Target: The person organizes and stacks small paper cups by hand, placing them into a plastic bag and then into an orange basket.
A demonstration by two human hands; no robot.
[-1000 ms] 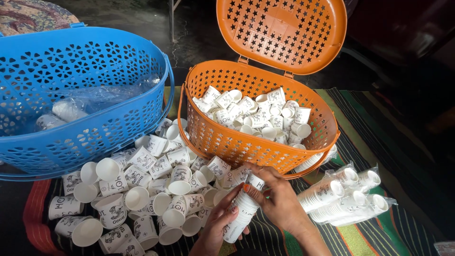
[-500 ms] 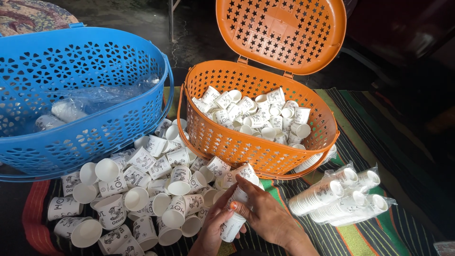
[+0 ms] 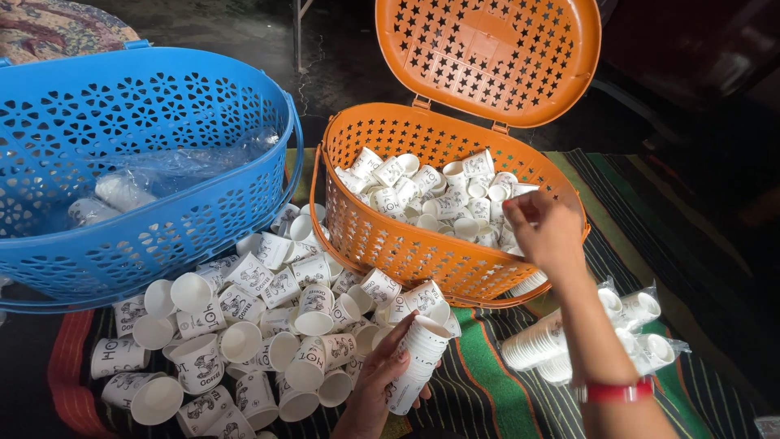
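My left hand (image 3: pixel 375 382) grips a stack of small white paper cups (image 3: pixel 416 358) held tilted just above the striped mat. My right hand (image 3: pixel 546 232) reaches over the front rim of the orange basket (image 3: pixel 406 244), its fingers pinched together above the loose cups (image 3: pixel 431 195) inside; whether a cup sits in the fingers is unclear. A red band circles that wrist. A heap of loose white cups (image 3: pixel 260 325) lies on the mat to the left of my left hand.
A large blue basket (image 3: pixel 162 228) holding clear plastic bags stands at the left, tipped toward the pile. The orange basket's lid (image 3: pixel 487 57) stands open at the back. Bagged stacks of cups (image 3: pixel 593 333) lie at the right on the striped mat (image 3: pixel 487 382).
My right hand has left the cup stack and lifted up and right to the orange basket. The left hand keeps the stack, now alone.
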